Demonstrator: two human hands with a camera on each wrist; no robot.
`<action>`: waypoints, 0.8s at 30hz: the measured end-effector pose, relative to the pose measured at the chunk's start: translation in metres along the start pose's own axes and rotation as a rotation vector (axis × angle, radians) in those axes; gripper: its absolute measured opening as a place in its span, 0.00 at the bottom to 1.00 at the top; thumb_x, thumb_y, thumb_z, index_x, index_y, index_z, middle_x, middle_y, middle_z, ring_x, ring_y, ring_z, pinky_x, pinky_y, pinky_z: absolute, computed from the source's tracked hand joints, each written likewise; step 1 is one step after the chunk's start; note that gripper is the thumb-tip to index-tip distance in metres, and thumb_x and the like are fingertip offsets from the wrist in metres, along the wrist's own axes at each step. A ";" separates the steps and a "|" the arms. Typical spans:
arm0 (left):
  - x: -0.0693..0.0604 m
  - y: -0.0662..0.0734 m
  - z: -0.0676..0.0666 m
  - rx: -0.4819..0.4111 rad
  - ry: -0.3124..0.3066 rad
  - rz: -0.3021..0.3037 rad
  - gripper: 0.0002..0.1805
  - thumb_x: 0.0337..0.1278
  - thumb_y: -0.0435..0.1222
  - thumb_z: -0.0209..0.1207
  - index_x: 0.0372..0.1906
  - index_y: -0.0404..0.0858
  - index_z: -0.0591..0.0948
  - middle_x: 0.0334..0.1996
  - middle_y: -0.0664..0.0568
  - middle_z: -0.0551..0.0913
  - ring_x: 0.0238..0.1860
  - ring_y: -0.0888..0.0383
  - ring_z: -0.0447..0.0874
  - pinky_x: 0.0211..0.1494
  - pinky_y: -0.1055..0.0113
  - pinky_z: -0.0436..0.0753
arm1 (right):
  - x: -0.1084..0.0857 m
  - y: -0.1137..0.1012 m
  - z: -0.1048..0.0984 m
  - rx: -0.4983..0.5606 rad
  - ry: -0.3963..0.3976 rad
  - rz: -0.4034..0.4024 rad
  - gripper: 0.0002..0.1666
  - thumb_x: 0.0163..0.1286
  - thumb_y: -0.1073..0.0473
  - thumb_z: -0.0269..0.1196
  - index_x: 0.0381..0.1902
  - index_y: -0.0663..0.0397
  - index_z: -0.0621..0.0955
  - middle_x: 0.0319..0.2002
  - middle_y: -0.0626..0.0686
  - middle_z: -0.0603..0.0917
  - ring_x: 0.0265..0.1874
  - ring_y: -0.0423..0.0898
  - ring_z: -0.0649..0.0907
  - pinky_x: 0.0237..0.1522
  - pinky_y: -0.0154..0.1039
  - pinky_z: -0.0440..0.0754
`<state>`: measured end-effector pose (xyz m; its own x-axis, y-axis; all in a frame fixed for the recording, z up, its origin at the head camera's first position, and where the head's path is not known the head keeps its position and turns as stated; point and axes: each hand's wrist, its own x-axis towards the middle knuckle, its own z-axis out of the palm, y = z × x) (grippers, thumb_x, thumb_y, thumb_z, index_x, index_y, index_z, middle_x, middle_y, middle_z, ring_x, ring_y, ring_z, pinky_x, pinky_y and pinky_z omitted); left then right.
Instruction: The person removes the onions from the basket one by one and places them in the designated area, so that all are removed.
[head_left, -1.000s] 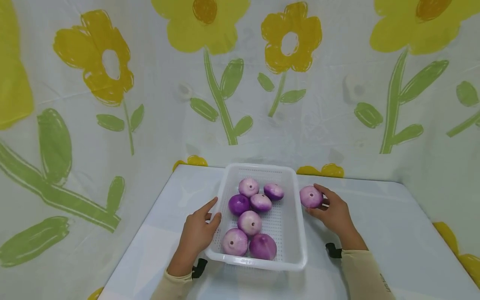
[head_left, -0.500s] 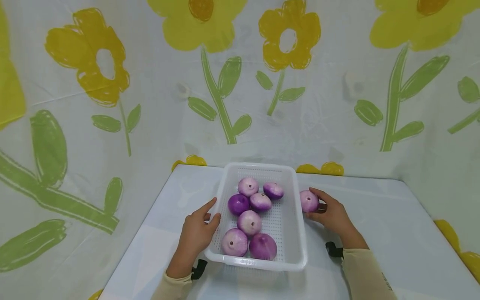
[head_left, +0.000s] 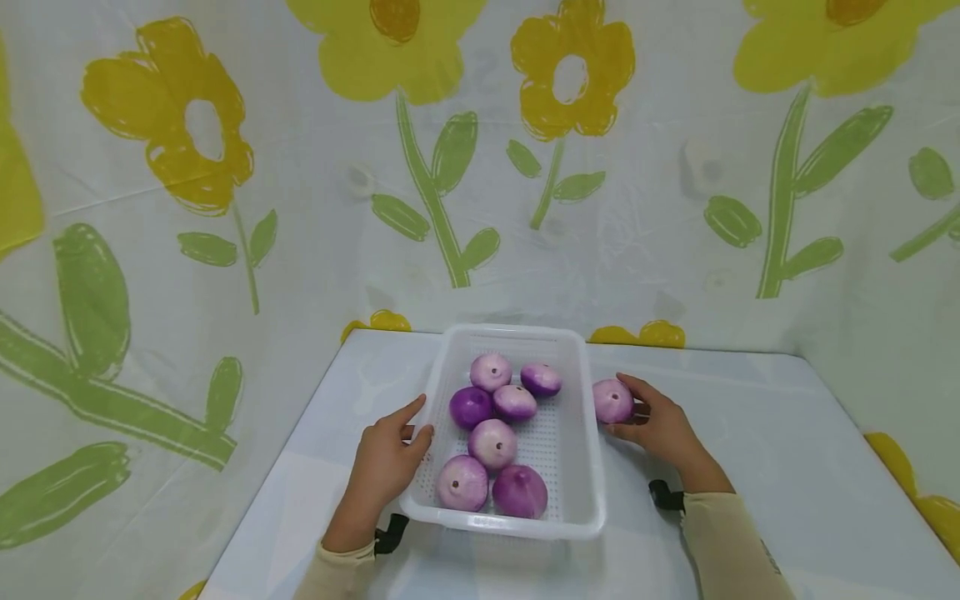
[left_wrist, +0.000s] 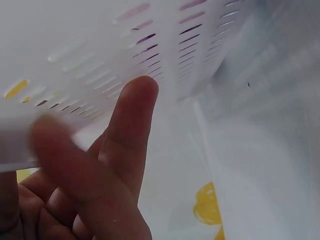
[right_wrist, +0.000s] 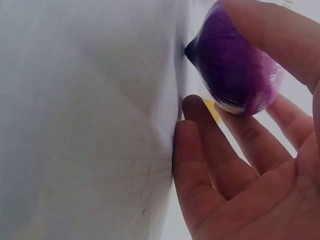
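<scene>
In the head view a white perforated plastic basket (head_left: pixel 594 467) holds several purple onions (head_left: pixel 492 444). My right hand (head_left: pixel 660 425) is just right of the basket. Its thumb and fingers grip another onion (head_left: pixel 613 402) low over the table; in the right wrist view that onion (right_wrist: pixel 240 60) has its pointed tip at the table surface. Along the basket's left side lies my left hand (head_left: pixel 386 454), with index finger and thumb at the rim. Seen from the left wrist, a fairly straight finger (left_wrist: pixel 132 125) reaches to the slotted basket wall (left_wrist: pixel 90 30), and the thumb is blurred.
The white table (head_left: pixel 735 417) extends to the right of the basket, and a narrower strip lies to its left. Behind it hangs a white cloth (head_left: pixel 645 208) printed with yellow flowers. Black wrist mounts (head_left: pixel 663 496) sit at both sleeves.
My right hand has lowered slightly with its onion and come closer to the basket's right side. The left hand keeps its place at the basket. The whole view has shifted a little.
</scene>
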<state>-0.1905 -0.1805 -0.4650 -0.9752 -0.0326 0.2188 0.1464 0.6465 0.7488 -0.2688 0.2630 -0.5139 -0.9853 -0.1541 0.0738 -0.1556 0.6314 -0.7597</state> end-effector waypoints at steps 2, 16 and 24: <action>0.000 -0.001 -0.002 -0.003 -0.003 -0.004 0.29 0.69 0.37 0.68 0.72 0.40 0.79 0.46 0.40 0.91 0.41 0.52 0.93 0.38 0.56 0.90 | 0.001 -0.001 0.000 0.004 -0.002 -0.002 0.59 0.58 0.53 0.83 0.82 0.48 0.66 0.73 0.62 0.73 0.61 0.64 0.83 0.60 0.58 0.82; -0.001 -0.003 0.000 0.016 -0.001 -0.032 0.29 0.71 0.39 0.67 0.74 0.44 0.79 0.43 0.44 0.92 0.37 0.56 0.91 0.37 0.57 0.89 | 0.000 -0.002 0.003 -0.003 -0.035 0.111 0.62 0.60 0.46 0.81 0.84 0.45 0.61 0.75 0.63 0.70 0.65 0.64 0.79 0.63 0.61 0.78; -0.002 0.000 0.001 0.007 0.019 -0.035 0.29 0.71 0.39 0.66 0.74 0.43 0.78 0.44 0.43 0.92 0.37 0.56 0.91 0.37 0.56 0.89 | 0.002 -0.004 0.003 -0.030 -0.032 0.118 0.63 0.59 0.46 0.82 0.85 0.46 0.59 0.74 0.64 0.71 0.65 0.65 0.79 0.63 0.63 0.78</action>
<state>-0.1887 -0.1795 -0.4659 -0.9764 -0.0695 0.2045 0.1112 0.6502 0.7515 -0.2696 0.2583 -0.5124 -0.9942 -0.1012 -0.0362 -0.0410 0.6688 -0.7423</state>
